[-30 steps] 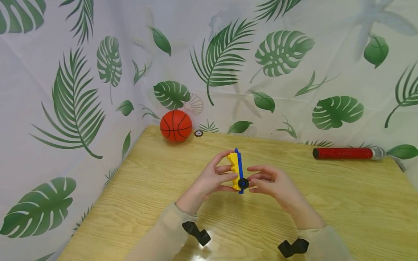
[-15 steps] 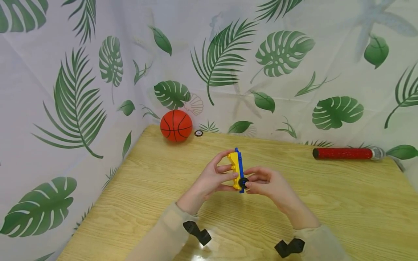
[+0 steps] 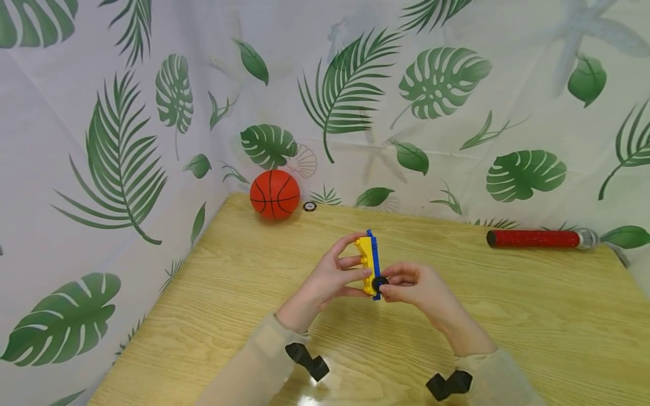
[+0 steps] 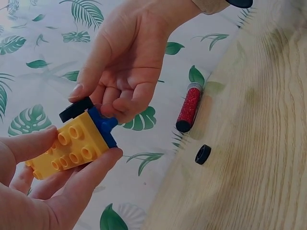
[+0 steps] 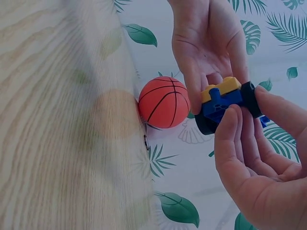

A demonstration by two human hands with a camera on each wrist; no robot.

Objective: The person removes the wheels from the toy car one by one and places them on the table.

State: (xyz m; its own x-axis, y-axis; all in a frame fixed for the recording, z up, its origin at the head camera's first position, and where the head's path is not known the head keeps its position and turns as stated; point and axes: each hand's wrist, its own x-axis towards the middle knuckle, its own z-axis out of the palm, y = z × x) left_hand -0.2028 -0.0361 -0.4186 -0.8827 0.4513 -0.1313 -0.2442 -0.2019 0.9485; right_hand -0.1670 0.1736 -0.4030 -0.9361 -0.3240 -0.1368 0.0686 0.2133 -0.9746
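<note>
A toy car (image 3: 364,248) with a yellow studded body and a blue base stands nearly on end above the table. My left hand (image 3: 329,277) grips its yellow side between thumb and fingers. At the car's lower end sits a black wheel (image 3: 378,283), pinched by my right hand (image 3: 424,288). In the left wrist view, the right thumb presses the wheel's rim (image 4: 76,109) beside the blue base. Another black wheel (image 5: 205,125) shows on the car's opposite side in the right wrist view, partly hidden by my fingers.
An orange basketball (image 3: 275,194) rests at the table's back left corner, with a small black-and-white disc (image 3: 310,206) beside it. A red microphone (image 3: 535,238) lies at the back right. In the left wrist view, a small black wheel-like piece (image 4: 203,154) lies on the table.
My right hand has moved left to the car, and its thumb and fingers have come together on the black wheel. The left hand and the car have barely moved.
</note>
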